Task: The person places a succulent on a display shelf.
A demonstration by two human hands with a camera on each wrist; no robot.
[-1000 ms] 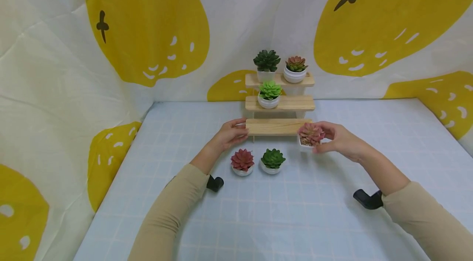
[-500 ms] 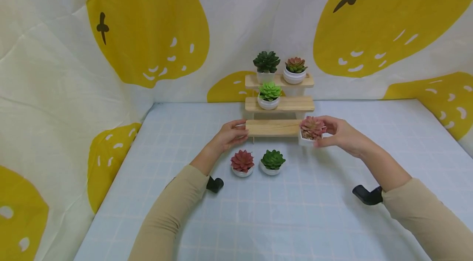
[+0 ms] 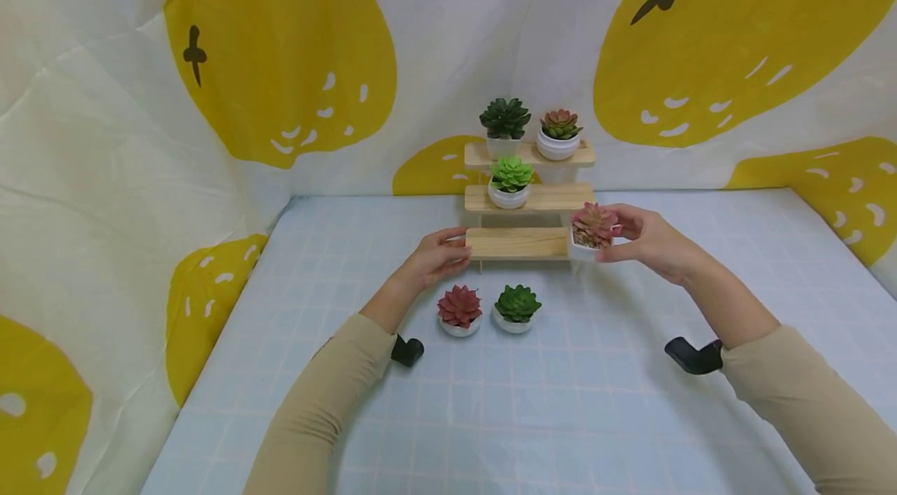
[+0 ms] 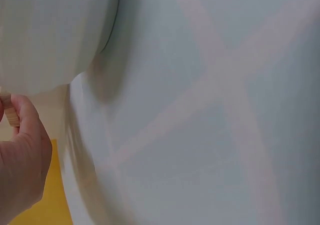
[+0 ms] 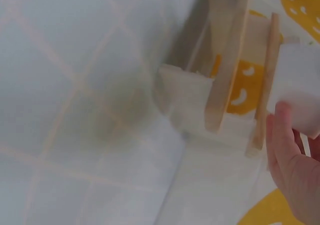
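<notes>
My right hand [image 3: 655,247] holds a pink succulent in a white square pot [image 3: 592,234] at the right end of a three-step wooden shelf stand [image 3: 518,243]. The pot overlaps the lowest board in the head view; whether it touches the wood I cannot tell. In the right wrist view, the fingers lie against the white pot [image 5: 300,87], near the boards. My left hand [image 3: 436,258] pinches the left end of the lowest board, and the left wrist view shows the fingers [image 4: 27,117] around that wooden end. A red succulent [image 3: 459,308] and a green succulent [image 3: 517,306] stand in front.
On the top step sit a dark green succulent [image 3: 504,121] and a reddish-green succulent [image 3: 560,129]. A bright green succulent [image 3: 511,176] occupies the left of the middle step. Behind the stand hangs a white cloth [image 3: 462,28] with yellow fruit prints.
My right hand has carried the pink succulent up and away from me, from the front of the lowest board to over its right end. The left hand keeps its place.
</notes>
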